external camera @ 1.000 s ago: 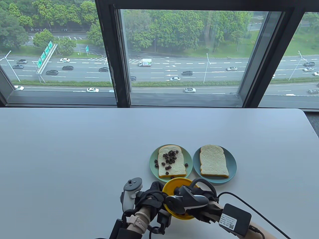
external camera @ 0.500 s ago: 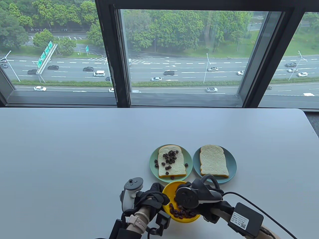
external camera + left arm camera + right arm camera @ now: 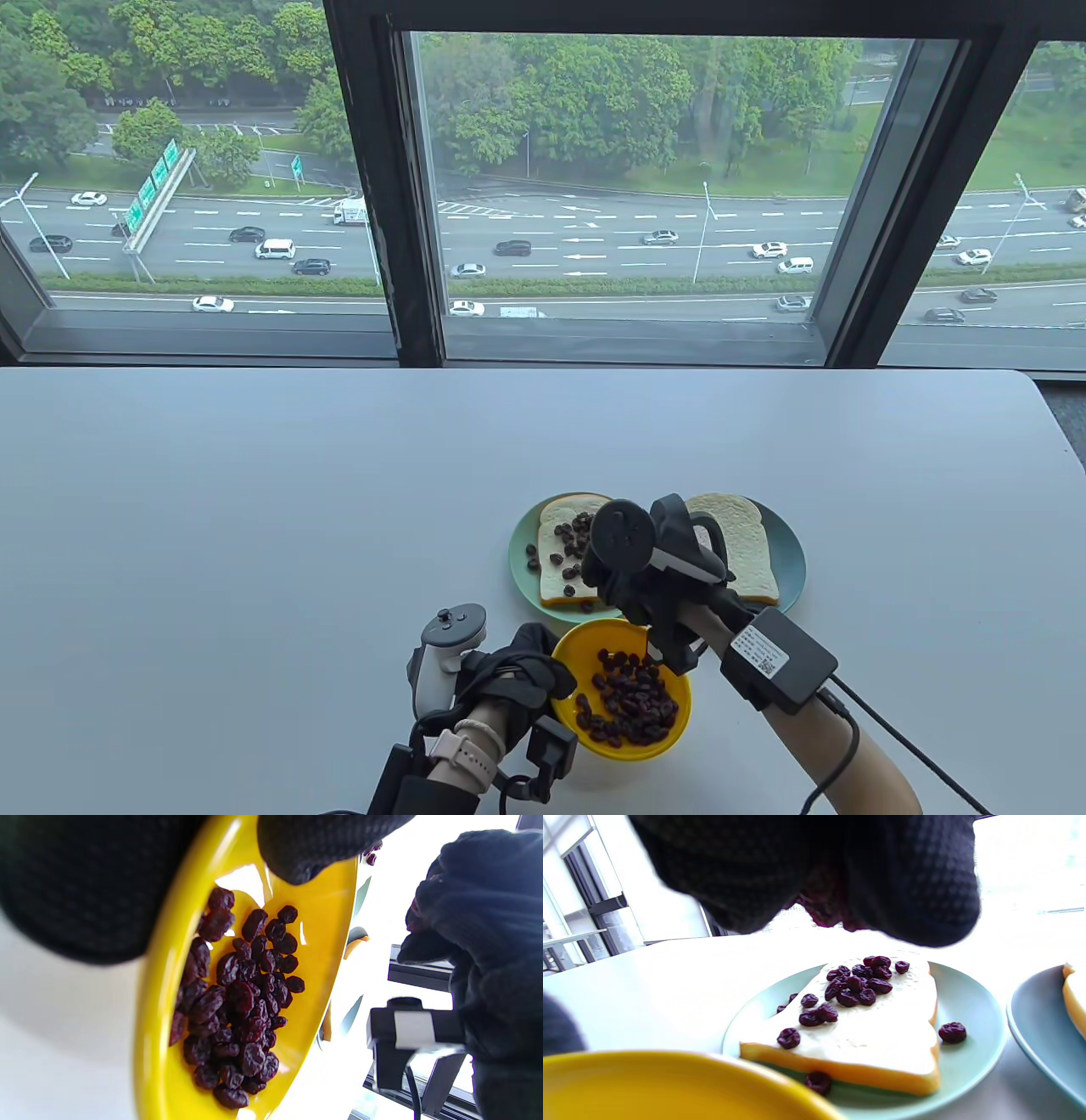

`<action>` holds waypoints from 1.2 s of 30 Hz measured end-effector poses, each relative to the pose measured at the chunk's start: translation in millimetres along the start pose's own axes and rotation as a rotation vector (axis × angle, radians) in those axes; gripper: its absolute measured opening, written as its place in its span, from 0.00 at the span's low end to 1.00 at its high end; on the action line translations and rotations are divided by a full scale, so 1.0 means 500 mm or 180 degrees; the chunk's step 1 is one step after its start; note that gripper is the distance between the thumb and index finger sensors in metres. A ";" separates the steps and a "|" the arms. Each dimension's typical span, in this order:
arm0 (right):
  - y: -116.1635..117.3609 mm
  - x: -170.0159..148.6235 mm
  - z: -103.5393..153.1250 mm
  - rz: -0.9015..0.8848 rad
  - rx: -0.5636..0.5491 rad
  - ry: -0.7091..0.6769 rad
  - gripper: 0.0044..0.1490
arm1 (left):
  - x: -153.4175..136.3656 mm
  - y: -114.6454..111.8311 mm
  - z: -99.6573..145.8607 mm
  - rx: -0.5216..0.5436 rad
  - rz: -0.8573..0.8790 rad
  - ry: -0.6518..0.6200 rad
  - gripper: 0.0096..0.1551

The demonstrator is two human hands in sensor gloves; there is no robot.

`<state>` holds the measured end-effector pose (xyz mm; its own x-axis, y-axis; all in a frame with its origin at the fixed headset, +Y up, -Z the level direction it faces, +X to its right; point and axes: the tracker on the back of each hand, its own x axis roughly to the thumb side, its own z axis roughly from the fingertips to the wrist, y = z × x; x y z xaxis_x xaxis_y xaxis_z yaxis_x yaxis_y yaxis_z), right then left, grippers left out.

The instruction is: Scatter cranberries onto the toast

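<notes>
The left hand (image 3: pixel 517 675) grips the left rim of the yellow bowl (image 3: pixel 670 739) of cranberries (image 3: pixel 629 700) near the table's (image 3: pixel 254 526) front edge, wide bare surface leftward. The right hand (image 3: pixel 640 586), closed around pinched cranberries, hovers above the topped toast (image 3: pixel 560 522) on its green plate (image 3: pixel 519 552); plain toast (image 3: pixel 747 543) lies rightward.

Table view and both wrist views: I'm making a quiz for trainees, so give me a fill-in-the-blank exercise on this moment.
1. The left hand holds the rim of the ____ bowl.
2. The right hand pinches ____ in its fingers.
3. The toast on the blue plate is ____.
4. The topped toast lies on a ____ plate.

Missing: yellow; cranberries; bare; green
</notes>
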<state>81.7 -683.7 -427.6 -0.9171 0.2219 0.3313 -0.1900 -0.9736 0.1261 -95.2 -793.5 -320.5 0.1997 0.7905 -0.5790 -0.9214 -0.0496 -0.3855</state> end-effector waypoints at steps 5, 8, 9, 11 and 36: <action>0.035 -0.050 -0.078 -0.0009 -0.0031 0.0534 0.18 | 0.000 0.002 0.001 -0.0018 -0.0017 0.0030 0.29; 0.061 -0.066 -0.107 -0.0060 0.0007 0.0724 0.18 | -0.001 0.002 0.000 -0.0042 -0.0011 0.0053 0.29; 0.069 -0.068 -0.114 -0.0058 0.0020 0.0752 0.18 | -0.001 0.002 -0.001 -0.0048 -0.0013 0.0060 0.29; 0.085 -0.071 -0.127 -0.0041 0.0036 0.0797 0.18 | -0.002 0.001 -0.001 -0.0056 -0.0018 0.0075 0.29; 0.074 -0.072 -0.070 -0.0579 0.0124 0.0584 0.29 | -0.002 -0.008 0.001 -0.0075 -0.0129 0.0145 0.29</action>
<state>95.5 -729.7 -467.4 -0.9179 0.3765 0.1252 -0.3474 -0.9150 0.2052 -92.0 -794.0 -318.0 0.2520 0.7635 -0.5946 -0.9042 -0.0331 -0.4258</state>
